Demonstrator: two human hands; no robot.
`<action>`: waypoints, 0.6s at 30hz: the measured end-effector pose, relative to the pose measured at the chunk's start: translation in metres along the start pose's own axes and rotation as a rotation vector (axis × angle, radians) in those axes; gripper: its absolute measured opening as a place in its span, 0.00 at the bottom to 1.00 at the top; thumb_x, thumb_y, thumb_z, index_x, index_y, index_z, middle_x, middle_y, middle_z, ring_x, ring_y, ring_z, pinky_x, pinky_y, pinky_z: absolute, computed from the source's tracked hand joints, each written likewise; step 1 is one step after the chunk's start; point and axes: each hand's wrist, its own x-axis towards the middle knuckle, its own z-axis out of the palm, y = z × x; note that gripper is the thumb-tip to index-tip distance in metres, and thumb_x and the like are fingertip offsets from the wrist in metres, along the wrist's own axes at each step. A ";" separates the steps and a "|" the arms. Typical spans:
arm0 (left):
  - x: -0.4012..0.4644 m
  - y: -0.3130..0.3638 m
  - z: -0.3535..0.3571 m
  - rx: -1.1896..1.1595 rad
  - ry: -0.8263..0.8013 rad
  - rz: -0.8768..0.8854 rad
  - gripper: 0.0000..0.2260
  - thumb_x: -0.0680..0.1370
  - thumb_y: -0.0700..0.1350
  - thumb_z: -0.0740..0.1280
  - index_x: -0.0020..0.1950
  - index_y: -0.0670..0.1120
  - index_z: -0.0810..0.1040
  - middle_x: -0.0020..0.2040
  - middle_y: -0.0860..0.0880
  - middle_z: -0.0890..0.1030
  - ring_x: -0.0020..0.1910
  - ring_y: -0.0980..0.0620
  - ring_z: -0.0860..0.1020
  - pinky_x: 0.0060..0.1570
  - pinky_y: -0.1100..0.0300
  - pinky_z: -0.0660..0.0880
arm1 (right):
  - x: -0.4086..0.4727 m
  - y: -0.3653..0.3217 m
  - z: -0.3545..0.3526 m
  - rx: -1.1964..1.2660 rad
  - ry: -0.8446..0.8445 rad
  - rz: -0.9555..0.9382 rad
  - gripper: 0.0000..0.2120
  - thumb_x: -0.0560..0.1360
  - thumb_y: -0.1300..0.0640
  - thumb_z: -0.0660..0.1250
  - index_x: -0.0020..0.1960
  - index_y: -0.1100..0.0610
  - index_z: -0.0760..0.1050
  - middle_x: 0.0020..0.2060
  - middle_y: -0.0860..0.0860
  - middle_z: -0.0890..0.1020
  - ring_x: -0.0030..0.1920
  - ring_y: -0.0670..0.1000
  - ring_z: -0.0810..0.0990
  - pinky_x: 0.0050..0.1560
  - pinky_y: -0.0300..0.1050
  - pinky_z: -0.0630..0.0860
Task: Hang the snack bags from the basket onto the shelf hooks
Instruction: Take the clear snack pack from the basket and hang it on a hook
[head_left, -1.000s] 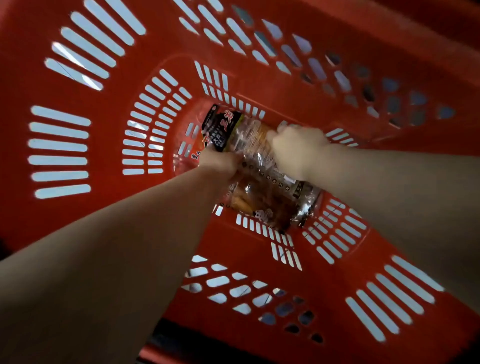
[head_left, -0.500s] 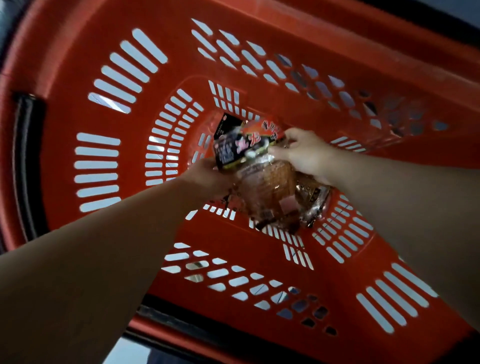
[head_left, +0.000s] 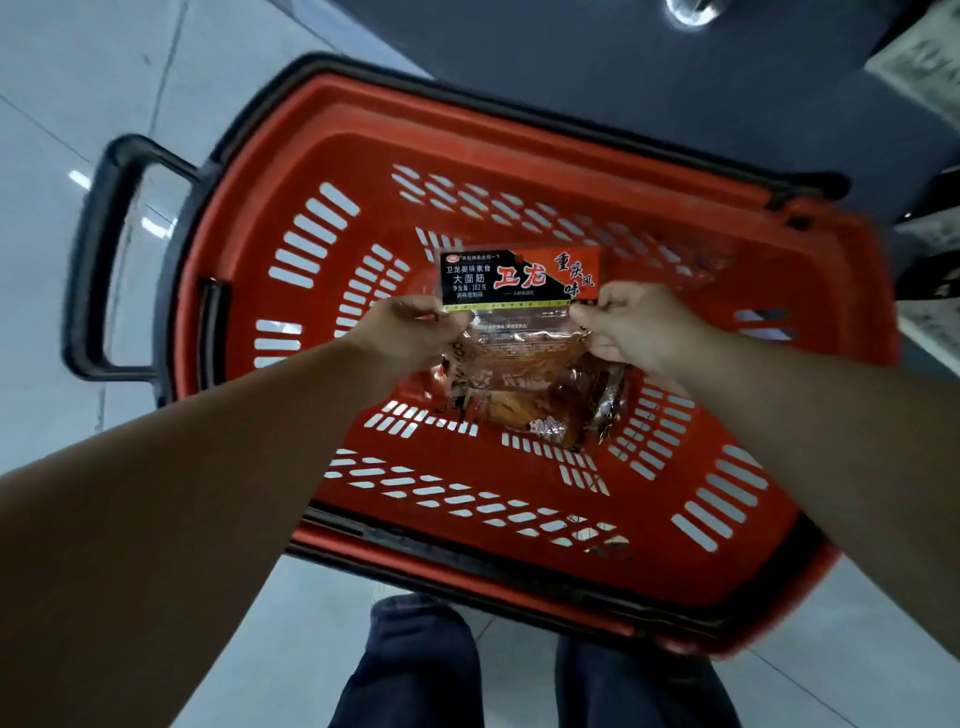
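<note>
One snack bag (head_left: 521, 291) is held over the middle of the red basket (head_left: 291, 156), its black and red printed header toward the far side and its clear lower part showing brown pieces. More clear bags (head_left: 550, 410) with brown contents lie on the basket bottom, under it. The basket is hard plastic with slotted walls, a black rim and a black handle (head_left: 98, 260) at the left, standing on a pale tiled floor (head_left: 62, 78). The left hand (head_left: 410, 332) pinches the bag's left edge; the right hand (head_left: 634, 327) pinches its right edge, each grip narrow, both arms stretched forward.

"卫龙", "大面筋", "重庆风味", "102克" on the snack bag (head_left: 519, 278) header.
</note>
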 end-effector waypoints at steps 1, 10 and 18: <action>-0.010 0.009 -0.002 -0.005 0.000 0.020 0.04 0.74 0.47 0.70 0.41 0.48 0.82 0.46 0.39 0.82 0.47 0.44 0.77 0.50 0.50 0.74 | -0.011 -0.006 -0.002 0.010 0.006 -0.013 0.11 0.77 0.57 0.67 0.37 0.55 0.69 0.53 0.60 0.83 0.43 0.51 0.77 0.60 0.51 0.77; -0.142 0.124 -0.020 0.023 -0.008 0.353 0.09 0.79 0.38 0.64 0.39 0.39 0.79 0.32 0.52 0.83 0.32 0.59 0.81 0.35 0.67 0.76 | -0.137 -0.099 -0.028 0.123 0.109 -0.158 0.09 0.76 0.56 0.68 0.39 0.55 0.72 0.49 0.56 0.82 0.45 0.49 0.80 0.54 0.46 0.78; -0.311 0.283 -0.055 0.117 -0.070 0.633 0.08 0.79 0.41 0.65 0.43 0.38 0.80 0.39 0.47 0.83 0.39 0.56 0.81 0.39 0.66 0.78 | -0.336 -0.233 -0.072 0.140 0.223 -0.403 0.08 0.76 0.55 0.67 0.42 0.59 0.77 0.39 0.48 0.83 0.41 0.49 0.81 0.40 0.35 0.78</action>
